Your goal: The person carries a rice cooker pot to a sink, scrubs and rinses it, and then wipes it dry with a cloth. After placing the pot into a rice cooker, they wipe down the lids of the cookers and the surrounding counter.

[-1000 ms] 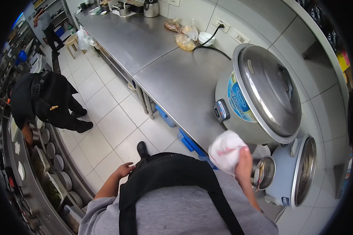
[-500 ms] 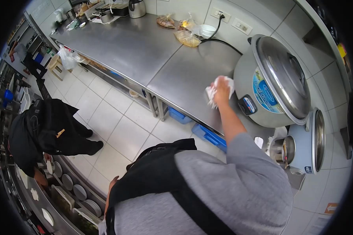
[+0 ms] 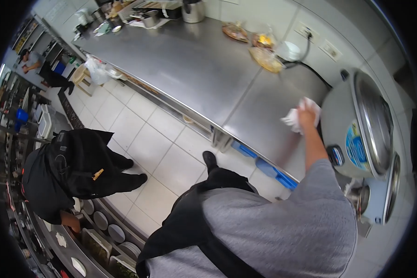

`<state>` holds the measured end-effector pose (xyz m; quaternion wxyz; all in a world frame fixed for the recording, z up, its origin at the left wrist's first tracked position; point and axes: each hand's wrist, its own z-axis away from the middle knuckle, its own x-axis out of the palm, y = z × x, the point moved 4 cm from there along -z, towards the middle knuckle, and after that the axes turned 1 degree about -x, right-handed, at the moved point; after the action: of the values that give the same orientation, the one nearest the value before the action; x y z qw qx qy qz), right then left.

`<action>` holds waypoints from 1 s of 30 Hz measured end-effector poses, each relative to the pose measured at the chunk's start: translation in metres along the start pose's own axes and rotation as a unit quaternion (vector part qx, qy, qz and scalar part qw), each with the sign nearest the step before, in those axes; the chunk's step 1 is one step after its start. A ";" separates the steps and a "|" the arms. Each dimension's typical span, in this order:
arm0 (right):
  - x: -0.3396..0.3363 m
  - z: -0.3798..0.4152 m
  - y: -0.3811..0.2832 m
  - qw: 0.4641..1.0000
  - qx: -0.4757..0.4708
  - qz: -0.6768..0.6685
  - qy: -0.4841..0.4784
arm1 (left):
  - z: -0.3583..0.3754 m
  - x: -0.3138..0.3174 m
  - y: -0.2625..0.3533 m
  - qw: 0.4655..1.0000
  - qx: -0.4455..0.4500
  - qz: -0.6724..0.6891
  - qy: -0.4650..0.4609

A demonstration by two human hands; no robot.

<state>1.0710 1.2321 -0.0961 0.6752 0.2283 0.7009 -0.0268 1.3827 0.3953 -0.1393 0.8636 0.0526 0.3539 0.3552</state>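
Note:
My right hand (image 3: 306,116) is closed on a white cloth (image 3: 290,121). The cloth is bunched under the fingers and lies against the stainless steel counter (image 3: 259,118). Just right of the hand stands a large grey rice cooker (image 3: 333,109) with a metal lid. My left hand does not show; my apron and torso fill the lower middle of the view.
Bagged food (image 3: 266,59) and a white bowl (image 3: 289,51) sit by the wall, near a black cord. Blue bins (image 3: 275,173) are under the counter. A co-worker in black (image 3: 74,167) bends over food containers at left; another person (image 3: 41,67) stands farther back.
The view has shifted, so the counter and cooker appear farther right and lower. My right hand still holds the cloth on the counter near the cooker. My left hand has left the view.

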 end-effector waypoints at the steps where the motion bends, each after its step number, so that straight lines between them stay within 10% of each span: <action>1: -0.025 -0.006 0.008 0.977 0.180 -0.092 -0.065 | -0.007 -0.008 0.005 1.000 -0.003 0.002 0.006; 3: -0.064 -0.020 -0.042 0.922 0.335 -0.184 -0.070 | -0.021 -0.028 0.016 1.000 -0.009 0.003 0.018; 8: -0.140 -0.019 -0.308 0.986 -0.131 -0.089 0.058 | -0.062 -0.085 0.063 0.998 -0.027 0.017 0.058; 15: -0.226 -0.059 -0.550 0.880 -0.385 -0.276 0.016 | -0.106 -0.151 0.126 0.995 -0.050 0.034 0.081; 30: -0.298 -0.240 -0.870 0.898 -0.331 -0.278 0.077 | -0.284 -0.363 0.110 0.996 -0.023 0.007 0.082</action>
<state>0.5318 0.4524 -0.0254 0.6203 -0.2115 0.7544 0.0376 0.9542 0.1951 -0.1047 0.8300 0.0057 0.4146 0.3730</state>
